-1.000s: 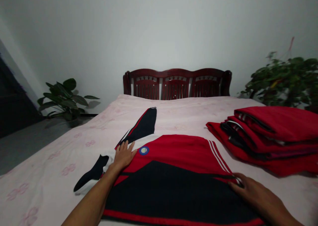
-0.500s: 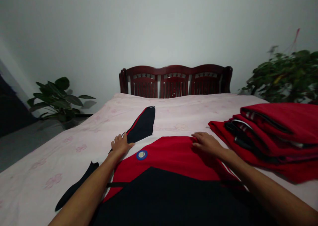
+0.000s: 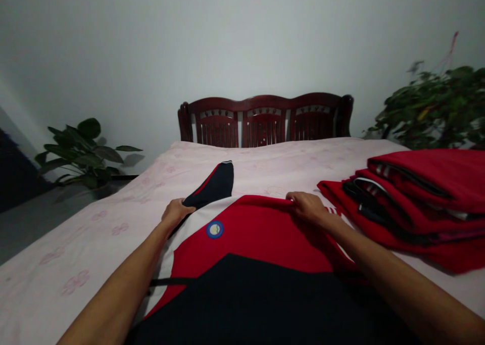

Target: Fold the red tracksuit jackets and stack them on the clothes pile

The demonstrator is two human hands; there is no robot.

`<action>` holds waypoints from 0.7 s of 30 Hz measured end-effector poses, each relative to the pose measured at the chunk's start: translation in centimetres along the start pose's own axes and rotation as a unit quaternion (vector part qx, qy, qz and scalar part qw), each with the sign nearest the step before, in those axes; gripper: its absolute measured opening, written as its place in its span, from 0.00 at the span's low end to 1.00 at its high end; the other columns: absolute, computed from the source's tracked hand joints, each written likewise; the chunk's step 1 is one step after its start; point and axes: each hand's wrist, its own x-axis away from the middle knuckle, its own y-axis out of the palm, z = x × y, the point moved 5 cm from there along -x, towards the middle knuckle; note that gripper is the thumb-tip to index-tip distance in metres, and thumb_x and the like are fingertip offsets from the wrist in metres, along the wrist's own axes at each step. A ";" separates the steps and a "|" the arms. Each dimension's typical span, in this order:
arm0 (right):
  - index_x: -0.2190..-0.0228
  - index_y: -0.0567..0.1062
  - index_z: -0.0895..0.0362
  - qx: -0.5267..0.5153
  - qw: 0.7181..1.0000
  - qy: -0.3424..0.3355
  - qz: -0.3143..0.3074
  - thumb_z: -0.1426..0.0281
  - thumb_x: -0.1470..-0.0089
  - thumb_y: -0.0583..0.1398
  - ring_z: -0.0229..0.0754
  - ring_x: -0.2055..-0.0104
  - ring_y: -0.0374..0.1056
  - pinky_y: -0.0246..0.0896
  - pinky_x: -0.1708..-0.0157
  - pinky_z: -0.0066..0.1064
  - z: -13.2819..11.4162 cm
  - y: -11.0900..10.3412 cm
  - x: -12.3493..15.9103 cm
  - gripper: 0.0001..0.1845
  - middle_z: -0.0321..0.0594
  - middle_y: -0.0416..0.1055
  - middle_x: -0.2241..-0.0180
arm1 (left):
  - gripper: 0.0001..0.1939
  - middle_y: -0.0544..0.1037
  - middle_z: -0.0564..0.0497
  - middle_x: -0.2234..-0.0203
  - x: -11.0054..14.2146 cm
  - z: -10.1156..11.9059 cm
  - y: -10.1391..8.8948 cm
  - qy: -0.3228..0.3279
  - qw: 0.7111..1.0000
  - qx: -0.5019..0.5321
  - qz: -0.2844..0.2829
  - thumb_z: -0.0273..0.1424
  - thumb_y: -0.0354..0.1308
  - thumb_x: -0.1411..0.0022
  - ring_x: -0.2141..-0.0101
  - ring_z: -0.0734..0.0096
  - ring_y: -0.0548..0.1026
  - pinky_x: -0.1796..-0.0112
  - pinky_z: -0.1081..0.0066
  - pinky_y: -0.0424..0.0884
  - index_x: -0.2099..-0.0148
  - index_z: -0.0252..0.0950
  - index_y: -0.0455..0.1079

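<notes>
A red, white and dark navy jacket [image 3: 257,229] lies spread in front of me, with a round blue badge [image 3: 215,229] on its red part. One navy sleeve [image 3: 215,183] with a red stripe points away across the bed. My left hand [image 3: 177,213] is closed on the jacket at the white panel, by that sleeve. At the far red edge, my right hand [image 3: 308,207] pinches the cloth. Between the two hands this edge is slightly raised. White stripes show just beyond my right wrist.
A stack of folded red garments [image 3: 417,198] lies to the right on the pink flowered bedsheet [image 3: 102,234]. A dark wooden headboard [image 3: 265,115] stands against the wall. Leafy plants flank the bed, one at left [image 3: 81,150] and one at right [image 3: 435,107].
Both hands have closed on the jacket, where their fingers lay on it before. Its far edge has risen a little, and the dark sleeve piece at lower left has gone from sight.
</notes>
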 end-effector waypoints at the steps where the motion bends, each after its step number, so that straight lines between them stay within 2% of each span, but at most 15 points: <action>1: 0.60 0.77 0.57 0.025 0.999 -0.035 0.033 0.74 0.44 0.55 0.46 0.60 0.68 0.54 0.62 0.33 -0.3 -0.6 1.3 0.13 0.48 0.76 0.61 | 0.23 0.83 0.48 0.68 0.6 0.1 -0.3 0.011 1.000 0.026 -0.001 0.43 0.62 0.52 0.64 0.57 0.80 0.69 0.68 0.71 0.57 0.35 0.75; 3: 0.64 0.76 0.57 0.069 0.990 -0.107 0.068 0.74 0.42 0.53 0.45 0.61 0.66 0.53 0.62 0.34 -0.8 -1.1 4.4 0.11 0.48 0.74 0.64 | 0.26 0.83 0.49 0.66 2.2 0.2 -1.1 0.029 0.997 0.069 -0.012 0.44 0.62 0.53 0.64 0.59 0.80 0.68 0.69 0.72 0.54 0.34 0.74; 5: 0.69 0.75 0.57 0.081 0.983 -0.158 0.050 0.74 0.41 0.53 0.44 0.63 0.65 0.52 0.62 0.34 -0.8 -0.6 7.7 0.11 0.46 0.72 0.65 | 0.27 0.82 0.49 0.67 4.1 0.1 -1.9 0.037 0.992 0.112 -0.049 0.43 0.64 0.56 0.66 0.60 0.79 0.68 0.68 0.73 0.55 0.34 0.74; 7: 0.69 0.75 0.56 0.061 0.981 -0.181 0.014 0.74 0.43 0.54 0.44 0.62 0.65 0.52 0.61 0.34 -0.5 0.0 10.2 0.09 0.44 0.72 0.65 | 0.28 0.82 0.50 0.66 6.1 -0.1 -2.5 0.035 0.976 0.169 -0.134 0.42 0.67 0.58 0.67 0.61 0.78 0.67 0.68 0.73 0.55 0.34 0.75; 9: 0.66 0.76 0.55 0.038 0.984 -0.176 -0.011 0.74 0.44 0.55 0.45 0.60 0.66 0.53 0.58 0.35 -0.1 0.2 11.6 0.09 0.43 0.73 0.63 | 0.29 0.82 0.50 0.64 8.1 -0.2 -2.7 0.023 0.942 0.208 -0.262 0.40 0.70 0.59 0.67 0.64 0.77 0.67 0.70 0.72 0.53 0.35 0.75; 11: 0.65 0.76 0.56 0.033 0.988 -0.153 -0.014 0.73 0.44 0.55 0.46 0.59 0.67 0.55 0.55 0.37 0.3 0.0 12.0 0.09 0.44 0.74 0.63 | 0.30 0.82 0.50 0.62 9.8 -0.3 -2.8 0.012 0.908 0.191 -0.372 0.41 0.71 0.59 0.68 0.66 0.76 0.69 0.72 0.69 0.52 0.36 0.75; 13: 0.64 0.77 0.56 0.039 0.992 -0.123 -0.008 0.72 0.44 0.55 0.48 0.58 0.68 0.55 0.54 0.38 0.4 -0.6 11.7 0.10 0.46 0.75 0.62 | 0.29 0.82 0.51 0.65 10.6 -0.5 -2.9 0.004 0.895 0.140 -0.424 0.45 0.72 0.58 0.70 0.68 0.74 0.72 0.73 0.66 0.55 0.36 0.76; 15: 0.65 0.78 0.56 0.043 0.996 -0.075 -0.036 0.74 0.45 0.55 0.49 0.58 0.70 0.56 0.57 0.38 0.6 -0.9 11.2 0.12 0.46 0.76 0.62 | 0.28 0.80 0.52 0.71 10.7 -0.7 -2.8 -0.010 0.902 0.088 -0.423 0.53 0.69 0.57 0.73 0.69 0.72 0.74 0.73 0.63 0.63 0.35 0.77; 16: 0.66 0.79 0.55 0.040 0.996 -0.041 -0.072 0.75 0.47 0.55 0.49 0.59 0.70 0.56 0.59 0.37 0.8 -0.9 11.0 0.13 0.46 0.77 0.62 | 0.29 0.78 0.52 0.74 10.7 -0.8 -2.8 -0.020 0.910 0.071 -0.408 0.57 0.67 0.58 0.74 0.69 0.71 0.74 0.72 0.63 0.67 0.35 0.76; 18: 0.68 0.80 0.53 0.026 0.987 0.035 -0.154 0.76 0.50 0.56 0.50 0.61 0.72 0.56 0.63 0.36 1.1 -0.8 10.3 0.13 0.45 0.78 0.64 | 0.31 0.76 0.53 0.77 10.5 -0.8 -2.8 -0.022 0.935 0.062 -0.349 0.61 0.64 0.58 0.73 0.68 0.70 0.72 0.71 0.64 0.71 0.36 0.74; 19: 0.69 0.81 0.53 0.014 0.983 0.065 -0.172 0.76 0.52 0.58 0.50 0.61 0.73 0.56 0.63 0.36 0.9 -1.0 9.8 0.13 0.45 0.78 0.64 | 0.31 0.75 0.53 0.77 10.4 -0.7 -2.9 -0.015 0.946 0.067 -0.315 0.62 0.63 0.58 0.72 0.67 0.70 0.71 0.70 0.65 0.72 0.36 0.73; 21: 0.70 0.81 0.55 -0.064 0.982 0.109 -0.141 0.77 0.54 0.60 0.53 0.57 0.72 0.58 0.61 0.36 -0.2 -1.7 8.0 0.11 0.47 0.78 0.63 | 0.30 0.74 0.53 0.76 10.5 -0.5 -3.1 0.005 0.963 0.083 -0.258 0.60 0.63 0.59 0.71 0.66 0.70 0.70 0.70 0.66 0.70 0.37 0.72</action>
